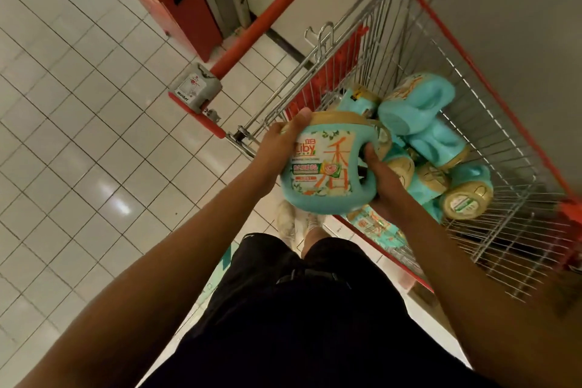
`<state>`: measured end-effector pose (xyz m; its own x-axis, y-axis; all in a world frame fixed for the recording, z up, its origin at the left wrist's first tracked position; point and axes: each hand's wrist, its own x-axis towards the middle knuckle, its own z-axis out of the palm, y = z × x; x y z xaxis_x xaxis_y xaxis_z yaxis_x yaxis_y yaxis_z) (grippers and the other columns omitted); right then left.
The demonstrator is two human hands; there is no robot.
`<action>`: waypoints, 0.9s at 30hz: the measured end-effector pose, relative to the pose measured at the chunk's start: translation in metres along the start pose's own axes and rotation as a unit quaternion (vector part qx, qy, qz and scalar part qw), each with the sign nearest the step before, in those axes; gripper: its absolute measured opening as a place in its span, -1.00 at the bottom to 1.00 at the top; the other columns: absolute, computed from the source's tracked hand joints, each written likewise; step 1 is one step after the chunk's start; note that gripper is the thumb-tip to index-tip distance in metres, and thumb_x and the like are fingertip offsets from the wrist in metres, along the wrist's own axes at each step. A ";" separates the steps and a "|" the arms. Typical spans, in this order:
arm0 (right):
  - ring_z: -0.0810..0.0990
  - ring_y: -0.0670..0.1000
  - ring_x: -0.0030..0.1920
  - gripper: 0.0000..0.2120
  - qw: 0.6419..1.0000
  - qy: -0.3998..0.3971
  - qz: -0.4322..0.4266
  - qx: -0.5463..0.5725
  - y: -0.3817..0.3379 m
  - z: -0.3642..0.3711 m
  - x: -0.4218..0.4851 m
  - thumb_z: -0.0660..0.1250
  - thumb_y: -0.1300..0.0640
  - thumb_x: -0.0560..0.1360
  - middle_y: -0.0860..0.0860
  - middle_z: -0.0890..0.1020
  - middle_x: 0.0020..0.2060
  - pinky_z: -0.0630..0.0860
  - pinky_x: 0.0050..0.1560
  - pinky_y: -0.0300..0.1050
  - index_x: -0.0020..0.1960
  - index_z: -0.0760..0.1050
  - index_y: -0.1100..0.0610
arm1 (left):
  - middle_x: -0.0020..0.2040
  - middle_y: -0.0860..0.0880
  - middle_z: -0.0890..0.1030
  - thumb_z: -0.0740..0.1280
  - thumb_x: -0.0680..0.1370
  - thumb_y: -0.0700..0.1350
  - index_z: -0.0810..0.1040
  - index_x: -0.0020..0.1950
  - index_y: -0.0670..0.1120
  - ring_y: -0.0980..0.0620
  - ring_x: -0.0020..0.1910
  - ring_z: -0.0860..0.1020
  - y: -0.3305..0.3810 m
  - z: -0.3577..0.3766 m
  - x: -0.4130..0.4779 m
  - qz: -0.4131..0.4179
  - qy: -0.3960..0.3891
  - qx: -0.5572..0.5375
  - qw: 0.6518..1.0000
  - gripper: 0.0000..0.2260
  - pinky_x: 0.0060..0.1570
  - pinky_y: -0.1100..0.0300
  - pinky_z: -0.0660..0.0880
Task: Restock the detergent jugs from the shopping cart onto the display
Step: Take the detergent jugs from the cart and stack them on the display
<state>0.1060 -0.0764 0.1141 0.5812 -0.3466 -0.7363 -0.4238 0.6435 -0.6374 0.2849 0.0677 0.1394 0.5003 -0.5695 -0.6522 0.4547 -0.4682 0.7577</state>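
One teal detergent jug (327, 167) sits at the centre of the frame, held clear of the shopping cart (491, 148) between both hands. Its long axis runs nearly up and down the picture. The gold cap points to the top of the frame and leans slightly right, and the rounded base points to the bottom. The printed label faces the camera, and the handle side is turned to the right.

The left hand (277, 148) grips the jug's upper left. Its thumb lies across the edge of the gold cap and its fingers are hidden behind the jug. The right hand (382, 179) clasps the lower right by the handle, thumb pressed on the jug's side and fingers wrapped underneath.

Just right of the held jug, several more jugs (419, 107) lie heaped in the cart's wire basket. Their caps and bases point in different directions.

The cart has red trim and fills the right of the frame. Its red handle bar (277, 0) slants toward the top centre from a grey lock box (195, 90) at centre left.

A red box (176, 0) stands at the upper left. White tiled floor (78, 135) covers the left side. Black shorts (315, 309) fill the bottom centre, with pale shoes (286, 220) just under the jug.
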 end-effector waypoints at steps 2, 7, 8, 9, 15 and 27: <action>0.60 0.25 0.37 -0.35 0.999 0.019 -0.011 0.028 0.007 0.002 -0.012 0.24 -0.32 0.54 0.19 0.65 0.32 0.48 0.42 0.34 0.48 0.51 0.06 | 0.05 -0.15 0.77 0.19 0.62 0.40 0.60 0.25 -0.15 -0.17 0.02 0.76 -0.004 0.001 -0.010 -0.008 -0.037 -0.041 0.998 -0.37 0.06 -0.08 0.70; 0.74 0.09 0.17 -0.45 0.997 0.044 -0.032 0.063 0.023 0.006 -0.051 0.27 -0.38 0.50 0.08 0.74 0.18 0.70 0.02 0.02 0.29 0.67 -0.06 | 0.19 -0.22 0.72 0.15 0.61 0.41 0.54 0.38 -0.20 -0.25 0.15 0.71 -0.020 0.006 -0.032 -0.041 -0.109 -0.098 0.988 -0.28 0.19 -0.17 0.65; 0.75 0.09 0.15 -0.45 0.996 0.043 -0.032 0.069 0.027 0.004 -0.060 0.29 -0.41 0.47 0.07 0.75 0.16 0.70 -0.02 0.00 0.23 0.70 -0.09 | 0.20 -0.23 0.71 0.11 0.64 0.38 0.55 0.38 -0.19 -0.24 0.15 0.72 -0.023 0.008 -0.035 -0.041 -0.128 -0.107 0.985 -0.31 0.12 -0.11 0.68; 0.75 0.09 0.15 -0.46 0.996 0.045 -0.032 0.073 0.031 0.001 -0.068 0.30 -0.44 0.44 0.05 0.75 0.15 0.70 -0.04 0.00 0.20 0.72 -0.13 | 0.20 -0.23 0.71 0.09 0.65 0.37 0.56 0.36 -0.17 -0.22 0.13 0.72 -0.025 0.011 -0.039 -0.043 -0.146 -0.116 0.981 -0.33 0.05 -0.05 0.69; 0.74 0.01 0.17 -0.58 0.984 0.100 -0.072 0.132 0.057 -0.024 -0.120 0.26 -0.33 0.54 0.01 0.76 0.13 0.68 0.02 -0.07 0.15 0.74 -0.14 | 0.31 -0.30 0.64 0.19 0.62 0.37 0.49 0.48 -0.20 -0.30 0.26 0.65 -0.035 0.060 -0.056 -0.041 -0.200 -0.121 0.971 -0.28 0.21 -0.20 0.63; 0.70 0.13 0.19 -0.47 0.929 0.239 -0.146 0.241 0.151 -0.114 -0.263 0.13 -0.28 0.59 0.08 0.73 0.13 0.54 0.34 0.37 0.32 0.60 0.01 | 0.23 -0.11 0.72 0.35 0.48 0.47 0.74 0.20 0.14 -0.15 0.23 0.69 -0.065 0.214 -0.136 -0.053 -0.315 0.048 0.946 -0.48 0.20 -0.13 0.64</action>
<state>-0.1899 0.0344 0.1850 0.1991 -0.7434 -0.6386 0.1312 0.6660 -0.7343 0.0299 0.0310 0.1842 -0.0962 -0.7917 -0.6033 0.3936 -0.5870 0.7075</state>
